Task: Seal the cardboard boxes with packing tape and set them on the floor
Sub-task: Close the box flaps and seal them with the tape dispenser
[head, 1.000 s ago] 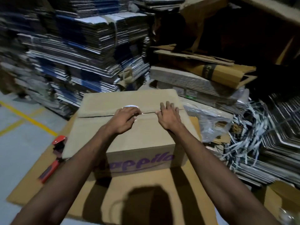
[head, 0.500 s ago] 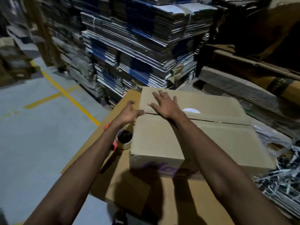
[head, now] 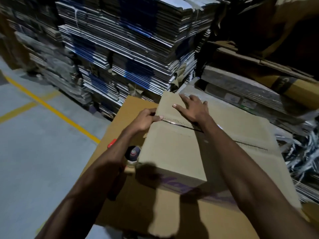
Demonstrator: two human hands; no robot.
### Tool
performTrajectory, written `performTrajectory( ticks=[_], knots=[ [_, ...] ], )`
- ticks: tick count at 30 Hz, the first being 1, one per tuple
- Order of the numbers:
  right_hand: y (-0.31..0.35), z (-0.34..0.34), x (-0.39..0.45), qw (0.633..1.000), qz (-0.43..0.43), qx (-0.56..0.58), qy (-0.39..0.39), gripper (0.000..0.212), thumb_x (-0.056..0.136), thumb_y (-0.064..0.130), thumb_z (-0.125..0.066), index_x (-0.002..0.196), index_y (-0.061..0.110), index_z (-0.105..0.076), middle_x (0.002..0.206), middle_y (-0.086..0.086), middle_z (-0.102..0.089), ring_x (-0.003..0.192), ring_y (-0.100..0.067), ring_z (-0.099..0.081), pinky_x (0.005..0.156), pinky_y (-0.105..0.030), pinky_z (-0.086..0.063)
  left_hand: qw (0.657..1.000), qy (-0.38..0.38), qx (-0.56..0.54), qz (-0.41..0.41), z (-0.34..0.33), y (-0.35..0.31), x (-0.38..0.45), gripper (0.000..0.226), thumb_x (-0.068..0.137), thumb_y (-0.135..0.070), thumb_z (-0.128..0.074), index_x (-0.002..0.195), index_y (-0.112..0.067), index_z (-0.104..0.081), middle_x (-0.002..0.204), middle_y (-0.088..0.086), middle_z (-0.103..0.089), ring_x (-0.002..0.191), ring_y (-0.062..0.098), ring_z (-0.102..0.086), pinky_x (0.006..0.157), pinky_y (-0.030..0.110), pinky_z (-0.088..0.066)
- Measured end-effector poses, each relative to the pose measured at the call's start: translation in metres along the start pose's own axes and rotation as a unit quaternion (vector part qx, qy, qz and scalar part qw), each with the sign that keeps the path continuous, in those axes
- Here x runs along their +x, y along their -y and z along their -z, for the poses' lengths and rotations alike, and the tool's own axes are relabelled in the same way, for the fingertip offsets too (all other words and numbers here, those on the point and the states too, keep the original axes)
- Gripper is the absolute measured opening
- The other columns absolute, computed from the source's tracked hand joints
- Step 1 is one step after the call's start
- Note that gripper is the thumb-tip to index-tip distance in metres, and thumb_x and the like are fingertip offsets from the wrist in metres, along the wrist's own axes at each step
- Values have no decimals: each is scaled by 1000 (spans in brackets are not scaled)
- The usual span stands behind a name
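Atop a flat cardboard sheet (head: 131, 111) sat the cardboard box (head: 174, 156), flaps folded down, seam (head: 183, 124) running as a long line from the near-left end away toward the right. Left hand (head: 146, 120) curled over that left end of the seam, thumb lying along the top, other fingers wrapped down the box's side and out of sight; gripping the edge by the look of it, though whether a tape end was pinched underneath could not be told. Right hand (head: 193, 109) laid flat on the far flap just beyond the seam, fingers straight and spread, pressing the cardboard down rather than grasping anything. Glossy streak visible along the seam between the two hands, probably tape already laid, but too dim to be sure. Tape dispenser (head: 132, 155) resting just beside the box's left face, directly below the left forearm, red part (head: 112, 143) poking out beyond the arm. Judged as the sealing step: seam end being fixed at the left corner. Crux of the next move: seam's long axis stretching rightward and away from the left fingers, so any smoothing or pulling would have to travel along that line; dispenser far nearer the left hand than the right, which lay across the box from it. Stacked flattened cartons (head: 131, 49) behind, grey floor (head: 34, 152) with a yellow line (head: 51, 109) to the left, box not yet set down there.
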State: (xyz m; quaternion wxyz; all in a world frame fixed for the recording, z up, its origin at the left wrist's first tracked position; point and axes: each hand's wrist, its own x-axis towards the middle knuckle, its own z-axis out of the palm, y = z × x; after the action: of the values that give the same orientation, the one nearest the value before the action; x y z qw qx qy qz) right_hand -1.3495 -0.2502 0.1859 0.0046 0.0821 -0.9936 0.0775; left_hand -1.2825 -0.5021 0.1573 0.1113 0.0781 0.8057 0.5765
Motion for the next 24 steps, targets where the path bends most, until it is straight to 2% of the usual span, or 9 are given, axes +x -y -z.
performTrajectory(
  ticks=[4, 8, 11, 13, 16, 19, 22, 23, 24],
  knots=[
    [-25, 2, -20, 998, -55, -13, -16, 88, 88, 92, -24, 159, 41, -34, 159, -7, -43, 150, -27, -33, 116, -68, -22, 998, 69, -12, -3, -3, -6, 19, 39, 98, -32, -68, 135, -21, -69, 121, -3, -76, 107, 19, -74, 102, 51, -56],
    [-42, 1, -35, 994, -101, -15, -30, 92, 85, 95, -21, 158, 40, -37, 161, -7, -41, 150, -28, -34, 116, -70, -20, 993, 115, -7, -12, -14, -11, 32, 45, 94, -39, -69, 137, -25, -67, 125, -5, -74, 112, 19, -72, 105, 49, -54],
    [-43, 0, -38, 992, -128, -20, -14, 92, 87, 91, -17, 160, 37, -33, 164, -11, -36, 153, -30, -29, 117, -74, -15, 992, 124, 18, -7, -17, -18, 38, 39, 98, -38, -68, 136, -27, -67, 125, -6, -74, 111, 16, -72, 106, 46, -54],
    [-33, 1, -40, 992, -125, -18, -6, 89, 91, 87, -18, 160, 34, -30, 163, -17, -34, 154, -32, -25, 119, -72, -12, 992, 111, 53, -4, -18, -23, 35, 41, 99, -46, -66, 137, -31, -65, 130, -7, -71, 115, 13, -69, 109, 43, -51],
    [1, -3, -52, 1000, 15, -1, -12, 86, 92, 85, -26, 161, 34, -32, 163, -15, -32, 154, -29, -24, 122, -65, -12, 993, 90, 82, 4, -17, -20, 20, 55, 103, -58, -52, 147, -26, -58, 147, -3, -61, 129, 18, -58, 113, 39, -45],
    [49, -11, -72, 982, 176, 62, 27, 96, 85, 94, -28, 156, 32, -43, 163, -7, -35, 153, -26, -27, 124, -59, -14, 996, 39, 15, 78, -11, -3, -5, 55, 108, -55, -39, 142, -18, -61, 136, -4, -61, 114, 20, -60, 86, 37, -51],
    [86, -20, -88, 959, 268, 59, 66, 105, 75, 100, -32, 151, 29, -51, 158, 1, -46, 158, -22, -17, 124, -62, -10, 993, -27, 48, 102, -1, 41, -36, 21, 108, -26, -53, 108, -19, -72, 110, 0, -69, 100, 13, -66, 82, 34, -48],
    [95, -21, -92, 953, 291, 44, 73, 104, 73, 101, -33, 150, 34, -52, 158, 4, -47, 159, -22, -13, 124, -65, -7, 985, -49, 100, 134, 3, 59, -47, 14, 104, -20, -57, 106, -19, -71, 109, 5, -71, 104, 20, -69, 84, 35, -48],
    [102, -22, -95, 946, 313, 30, 81, 103, 70, 103, -33, 149, 39, -52, 158, 5, -47, 160, -22, -11, 123, -68, -4, 967, -69, 168, 176, 4, 76, -61, 17, 101, -22, -60, 114, -16, -69, 117, 11, -71, 112, 29, -67, 88, 36, -49]
  ],
)
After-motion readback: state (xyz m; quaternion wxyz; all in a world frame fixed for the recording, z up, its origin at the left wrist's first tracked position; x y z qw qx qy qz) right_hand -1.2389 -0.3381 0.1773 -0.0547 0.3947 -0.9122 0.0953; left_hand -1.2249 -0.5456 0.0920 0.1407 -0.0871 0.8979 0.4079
